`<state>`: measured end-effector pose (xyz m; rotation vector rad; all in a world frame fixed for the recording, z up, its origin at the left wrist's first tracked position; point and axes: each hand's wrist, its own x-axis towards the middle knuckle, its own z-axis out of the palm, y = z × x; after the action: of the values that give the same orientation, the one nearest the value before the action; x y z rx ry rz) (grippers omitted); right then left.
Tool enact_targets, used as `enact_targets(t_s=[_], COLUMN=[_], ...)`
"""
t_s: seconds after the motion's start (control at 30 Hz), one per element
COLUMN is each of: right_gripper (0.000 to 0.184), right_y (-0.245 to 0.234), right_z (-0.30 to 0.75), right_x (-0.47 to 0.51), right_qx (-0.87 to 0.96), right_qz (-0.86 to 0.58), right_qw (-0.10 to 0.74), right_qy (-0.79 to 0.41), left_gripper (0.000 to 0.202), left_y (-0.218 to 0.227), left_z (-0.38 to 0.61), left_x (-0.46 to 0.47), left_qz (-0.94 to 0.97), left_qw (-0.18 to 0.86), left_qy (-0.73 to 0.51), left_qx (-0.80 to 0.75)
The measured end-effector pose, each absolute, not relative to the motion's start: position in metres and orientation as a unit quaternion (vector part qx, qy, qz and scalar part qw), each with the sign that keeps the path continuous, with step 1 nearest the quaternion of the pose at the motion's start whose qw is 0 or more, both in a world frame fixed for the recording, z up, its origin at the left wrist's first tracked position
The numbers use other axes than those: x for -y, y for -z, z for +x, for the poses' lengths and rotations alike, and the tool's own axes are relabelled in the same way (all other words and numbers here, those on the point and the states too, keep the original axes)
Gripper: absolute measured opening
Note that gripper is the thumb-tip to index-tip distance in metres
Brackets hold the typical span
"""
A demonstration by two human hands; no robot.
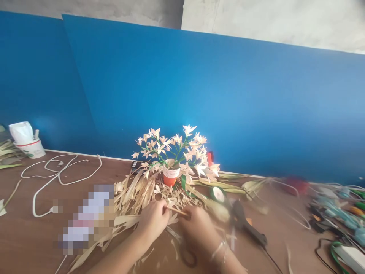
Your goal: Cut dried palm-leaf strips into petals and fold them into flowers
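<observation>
My left hand [154, 219] is closed in a pinch on one end of a thin tan stick [177, 210]. At its other end, my right hand [196, 226] is closed round the same stick, slightly blurred. Scissors [188, 255] lie on the table under and between my hands. Just beyond the hands spreads a heap of dry, pale husk strips [134, 194] and small cut pieces. Behind the heap stands a white and orange paper cup [171, 174] with green-stemmed, cream husk-like flowers [188, 154] in it.
A black glue gun [246, 224] and a roll of green tape [218, 194] lie to the right. White cables [58, 175] and a white tub [30, 148] are at the left. Tangled cords and tools [327, 209] crowd the far right. A blue panel [199, 95] stands behind the table.
</observation>
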<state>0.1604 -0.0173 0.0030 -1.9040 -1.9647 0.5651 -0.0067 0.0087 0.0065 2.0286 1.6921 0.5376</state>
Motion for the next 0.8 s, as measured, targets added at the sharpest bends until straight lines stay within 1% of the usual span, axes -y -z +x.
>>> enact_targets(t_s=[0.07,0.2,0.27,0.33,0.4,0.47,0.63,0.8], right_gripper=[0.011,0.016,0.015,0.012,0.009,0.009,0.014,0.018], right_y=[-0.001,0.002,0.000,-0.004,-0.009,-0.015,-0.028,-0.035], right_z=[0.155,0.153,0.156,0.162,0.167,0.172,0.175,0.175], right_x=[0.017,0.016,0.014,0.013,0.011,0.009,0.009,0.012], right_qx=[0.687,0.677,0.665,0.635,0.600,0.579,0.565,0.549], right_qz=[-0.679,-0.689,-0.689,-0.682,-0.663,-0.645,-0.624,-0.599], right_qw=[0.162,0.156,0.162,0.189,0.223,0.245,0.268,0.284], right_qy=[-0.202,-0.207,-0.238,-0.309,-0.386,-0.434,-0.468,-0.508], left_gripper=[0.015,0.012,0.011,0.010,0.010,0.014,0.023,0.021], left_y=[-0.007,-0.009,-0.009,-0.008,-0.007,-0.004,0.000,0.001], left_z=[-0.006,-0.005,-0.005,-0.006,-0.006,-0.005,-0.001,-0.002], left_x=[-0.007,-0.006,-0.006,-0.006,-0.005,-0.003,0.001,0.000], left_qz=[0.751,0.759,0.761,0.766,0.774,0.787,0.827,0.853], left_qw=[0.191,0.183,0.179,0.175,0.172,0.166,0.147,0.112], left_qy=[-0.156,-0.121,-0.115,-0.122,-0.147,-0.189,-0.307,-0.350], left_qx=[-0.612,-0.613,-0.612,-0.607,-0.591,-0.563,-0.448,-0.372])
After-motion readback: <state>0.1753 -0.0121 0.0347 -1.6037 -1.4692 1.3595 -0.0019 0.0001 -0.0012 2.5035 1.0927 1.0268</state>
